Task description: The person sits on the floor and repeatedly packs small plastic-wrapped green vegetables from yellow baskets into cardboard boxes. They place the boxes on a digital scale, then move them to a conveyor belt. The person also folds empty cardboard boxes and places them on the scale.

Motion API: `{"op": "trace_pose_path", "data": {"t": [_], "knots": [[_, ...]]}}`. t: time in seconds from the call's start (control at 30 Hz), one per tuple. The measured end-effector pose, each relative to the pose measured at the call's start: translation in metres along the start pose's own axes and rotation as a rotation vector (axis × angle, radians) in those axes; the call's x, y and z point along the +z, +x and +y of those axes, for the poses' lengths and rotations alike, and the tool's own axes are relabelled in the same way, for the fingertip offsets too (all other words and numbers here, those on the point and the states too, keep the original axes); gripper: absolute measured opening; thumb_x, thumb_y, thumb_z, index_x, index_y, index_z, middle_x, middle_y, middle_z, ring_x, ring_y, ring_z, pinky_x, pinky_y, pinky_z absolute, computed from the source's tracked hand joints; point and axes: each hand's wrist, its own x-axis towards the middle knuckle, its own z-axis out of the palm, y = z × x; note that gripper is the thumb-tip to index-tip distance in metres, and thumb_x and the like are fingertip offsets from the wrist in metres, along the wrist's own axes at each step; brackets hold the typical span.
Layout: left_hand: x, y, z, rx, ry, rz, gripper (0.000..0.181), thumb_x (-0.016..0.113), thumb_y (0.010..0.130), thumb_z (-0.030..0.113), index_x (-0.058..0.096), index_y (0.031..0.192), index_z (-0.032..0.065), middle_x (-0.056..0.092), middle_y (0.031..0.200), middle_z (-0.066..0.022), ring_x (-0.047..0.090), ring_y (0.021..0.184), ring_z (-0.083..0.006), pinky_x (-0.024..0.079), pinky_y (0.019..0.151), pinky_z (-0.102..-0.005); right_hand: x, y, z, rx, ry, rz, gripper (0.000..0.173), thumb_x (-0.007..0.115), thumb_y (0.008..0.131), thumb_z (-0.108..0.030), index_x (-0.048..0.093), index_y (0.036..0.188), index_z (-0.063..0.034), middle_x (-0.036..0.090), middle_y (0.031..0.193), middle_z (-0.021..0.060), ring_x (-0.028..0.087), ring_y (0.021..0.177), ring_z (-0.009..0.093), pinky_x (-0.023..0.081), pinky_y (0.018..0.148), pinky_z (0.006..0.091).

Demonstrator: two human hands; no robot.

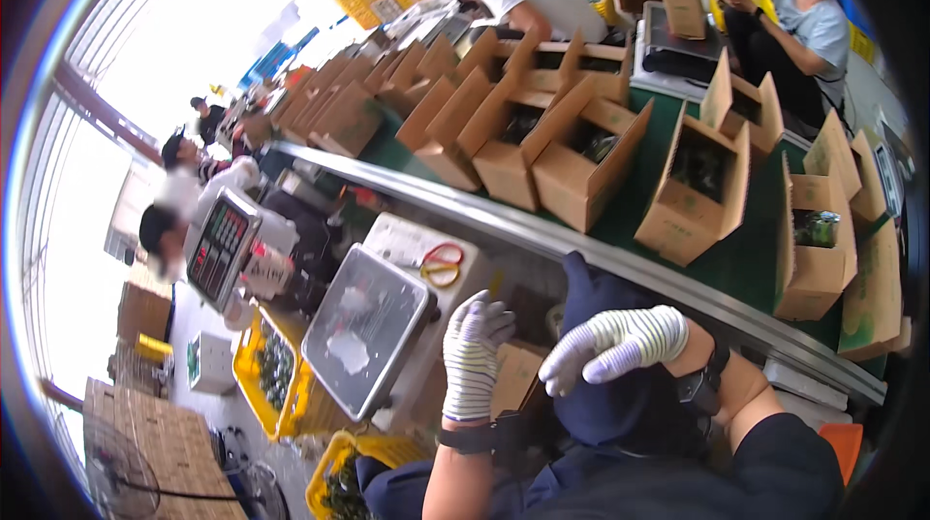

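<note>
My left hand (476,360), in a striped knit glove, is raised with its fingers loosely bent and nothing in its grasp. It is nearest the metal platform of a digital scale (367,334). My right hand (617,345), in a matching glove, hangs above my dark-clad lap, thumb apart from the fingers, holding nothing. Between the hands and lower down, a cardboard box (516,378) shows partly; my left hand hides some of it. Scissors with red and yellow handles (441,265) lie on a white foam box (471,247) beyond the platform.
A green conveyor belt (617,244) with a metal rail (450,196) carries several open cartons (592,164) of bagged greens. Yellow crates (272,374) of packed greens stand at left, near a fan (123,462). Co-workers (538,0) sit across the belt and at left.
</note>
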Motion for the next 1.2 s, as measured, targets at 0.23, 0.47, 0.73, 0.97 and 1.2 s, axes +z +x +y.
{"op": "trace_pose_path", "data": {"t": [0.23, 0.47, 0.73, 0.97, 1.2], "knots": [[-0.249, -0.103, -0.093, -0.223, -0.032, 0.817, 0.056, 0.06, 0.09, 0.035, 0.048, 0.135, 0.0032, 0.052, 0.133, -0.0171, 0.052, 0.116, -0.0342, 0.04, 0.101, -0.0474, -0.023, 0.172, 0.06, 0.46, -0.744, 0.023, 0.05, 0.064, 0.091, -0.034, 0.057, 0.127, -0.0002, 0.066, 0.116, 0.0113, 0.064, 0.103, 0.022, 0.051, 0.089, 0.0332], [-0.276, -0.093, -0.148, -0.209, 0.672, 0.844, 0.074, 0.071, 0.08, 0.039, 0.046, 0.135, -0.005, 0.058, 0.126, -0.0242, 0.057, 0.114, -0.0345, 0.044, 0.098, -0.0382, -0.075, 0.212, 0.181, 1.074, -1.285, 0.256, 0.078, 0.067, 0.08, -0.046, 0.047, 0.138, 0.0024, 0.051, 0.139, 0.022, 0.052, 0.127, 0.033, 0.042, 0.104, 0.0377], [-0.221, -0.117, -0.1, -0.183, 0.999, 0.852, 0.077, 0.068, 0.077, 0.017, 0.033, 0.144, 0.0051, 0.059, 0.122, -0.0235, 0.06, 0.11, -0.0387, 0.049, 0.092, -0.0423, -0.043, 0.187, 0.173, 1.036, -0.866, 0.55, 0.087, 0.062, 0.087, -0.048, 0.024, 0.15, -0.0009, 0.04, 0.147, 0.0226, 0.045, 0.132, 0.036, 0.041, 0.104, 0.0454], [-0.241, -0.12, -0.082, 0.355, -0.235, 0.755, 0.032, 0.059, 0.083, -0.007, 0.062, 0.112, 0.0026, 0.068, 0.101, -0.0071, 0.064, 0.086, -0.0166, 0.052, 0.079, -0.0279, -0.07, 0.189, 0.103, 0.496, -0.097, 0.708, 0.066, 0.045, 0.092, -0.063, 0.054, 0.129, -0.0088, 0.063, 0.112, 0.0188, 0.056, 0.11, 0.034, 0.046, 0.091, 0.052], [-0.279, -0.093, -0.134, 0.352, 0.177, 0.96, 0.024, 0.056, 0.088, -0.002, 0.064, 0.11, 0.0022, 0.067, 0.095, -0.004, 0.06, 0.082, -0.014, 0.051, 0.076, -0.027, 0.017, 0.226, 0.058, 0.583, -1.184, -0.385, 0.054, 0.056, 0.094, -0.048, 0.058, 0.129, -0.0078, 0.066, 0.119, 0.0115, 0.06, 0.112, 0.027, 0.046, 0.097, 0.0376]]}}
